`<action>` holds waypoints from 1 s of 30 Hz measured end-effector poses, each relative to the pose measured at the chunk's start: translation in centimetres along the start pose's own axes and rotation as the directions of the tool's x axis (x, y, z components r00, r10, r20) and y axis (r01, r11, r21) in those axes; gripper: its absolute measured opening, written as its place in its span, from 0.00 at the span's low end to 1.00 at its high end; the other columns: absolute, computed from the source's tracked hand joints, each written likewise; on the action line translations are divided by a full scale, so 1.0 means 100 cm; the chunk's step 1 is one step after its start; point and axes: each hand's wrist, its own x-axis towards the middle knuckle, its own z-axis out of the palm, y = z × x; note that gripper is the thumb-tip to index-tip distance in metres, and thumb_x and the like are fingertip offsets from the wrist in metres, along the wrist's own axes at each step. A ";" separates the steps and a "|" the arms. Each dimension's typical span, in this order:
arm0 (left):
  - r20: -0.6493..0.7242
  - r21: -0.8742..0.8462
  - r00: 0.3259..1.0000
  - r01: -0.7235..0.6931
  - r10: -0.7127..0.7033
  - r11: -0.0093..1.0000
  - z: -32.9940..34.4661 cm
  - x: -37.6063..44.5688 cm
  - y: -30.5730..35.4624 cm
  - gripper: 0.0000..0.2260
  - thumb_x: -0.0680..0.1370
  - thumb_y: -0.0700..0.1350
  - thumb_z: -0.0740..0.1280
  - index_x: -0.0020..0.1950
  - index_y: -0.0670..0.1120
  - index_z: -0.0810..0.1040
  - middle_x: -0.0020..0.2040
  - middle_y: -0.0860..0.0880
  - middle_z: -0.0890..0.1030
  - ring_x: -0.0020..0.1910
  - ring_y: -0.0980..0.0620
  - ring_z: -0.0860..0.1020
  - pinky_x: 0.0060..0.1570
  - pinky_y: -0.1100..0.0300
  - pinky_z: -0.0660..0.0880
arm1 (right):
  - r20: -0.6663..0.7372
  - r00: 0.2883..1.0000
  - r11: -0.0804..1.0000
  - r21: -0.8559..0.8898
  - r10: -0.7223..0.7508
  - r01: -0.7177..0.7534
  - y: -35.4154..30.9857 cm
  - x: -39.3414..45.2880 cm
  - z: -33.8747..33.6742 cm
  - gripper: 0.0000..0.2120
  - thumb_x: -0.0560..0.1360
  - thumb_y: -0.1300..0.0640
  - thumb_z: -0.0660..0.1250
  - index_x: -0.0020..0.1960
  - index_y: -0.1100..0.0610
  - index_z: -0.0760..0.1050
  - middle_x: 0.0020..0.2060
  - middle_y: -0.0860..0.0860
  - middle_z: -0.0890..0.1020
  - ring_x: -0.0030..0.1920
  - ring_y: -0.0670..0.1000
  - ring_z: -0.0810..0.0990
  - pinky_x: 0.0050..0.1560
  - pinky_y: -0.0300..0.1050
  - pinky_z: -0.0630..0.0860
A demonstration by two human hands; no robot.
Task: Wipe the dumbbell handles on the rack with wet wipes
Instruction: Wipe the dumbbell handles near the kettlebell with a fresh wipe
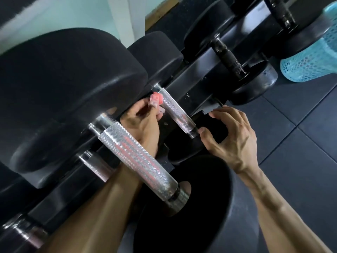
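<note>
Here my left hand [144, 121] reaches under the nearest knurled chrome handle [138, 159] and pinches a crumpled wet wipe [155, 100], pinkish white, between thumb and fingertips. The wipe sits at the upper end of the second chrome handle [176, 111], just beside the metal; whether it actually touches, I cannot tell. My left forearm passes beneath the near handle, which hides my wrist. My right hand [231, 137] hovers at the lower end of that second handle, fingers loosely curled and holding nothing, the thumb tip right at the handle's dark collar and the index finger near the edge of the black rack rail [193, 88]. The second dumbbell lies on the rack between large black rubber heads [69, 92]. Farther along the rack, 2 dumbbells with dark handles [228, 57] rest in their own slots. A turquoise mesh basket [313, 61] stands on the dark floor mats [295, 143] at the upper right.
</note>
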 end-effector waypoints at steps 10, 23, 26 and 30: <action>-0.147 0.135 0.959 -0.223 0.242 0.965 0.011 -0.005 -0.013 0.03 0.74 0.47 0.76 0.42 0.48 0.86 0.37 0.51 0.86 0.38 0.54 0.85 0.45 0.59 0.79 | -0.020 1.000 0.999 0.042 -0.005 0.006 0.000 0.000 -0.001 0.23 0.69 0.43 0.64 0.54 0.57 0.83 0.55 0.48 0.83 0.62 0.52 0.78 0.59 0.37 0.68; -0.237 -0.097 0.970 -0.075 0.050 0.992 0.018 0.014 -0.010 0.05 0.75 0.41 0.74 0.40 0.47 0.81 0.37 0.52 0.84 0.36 0.59 0.82 0.43 0.67 0.78 | -0.036 0.999 0.998 0.061 0.000 0.003 0.002 0.001 0.000 0.22 0.69 0.43 0.64 0.53 0.58 0.83 0.54 0.49 0.83 0.62 0.53 0.79 0.59 0.40 0.70; -0.208 0.026 0.971 -0.117 0.120 0.993 0.018 0.006 -0.017 0.09 0.71 0.33 0.76 0.36 0.44 0.80 0.37 0.43 0.85 0.32 0.58 0.81 0.40 0.65 0.78 | -0.031 0.999 0.998 0.069 0.016 -0.014 0.002 0.001 0.001 0.22 0.69 0.43 0.64 0.53 0.58 0.83 0.54 0.48 0.83 0.62 0.52 0.78 0.59 0.36 0.69; 0.022 0.226 0.994 -0.110 0.108 0.968 0.012 -0.009 -0.031 0.07 0.70 0.38 0.79 0.37 0.45 0.82 0.37 0.47 0.85 0.33 0.58 0.81 0.41 0.66 0.78 | -0.043 0.997 0.995 0.083 0.062 -0.058 0.000 0.000 0.000 0.24 0.69 0.42 0.63 0.55 0.57 0.82 0.57 0.47 0.83 0.63 0.51 0.78 0.60 0.28 0.64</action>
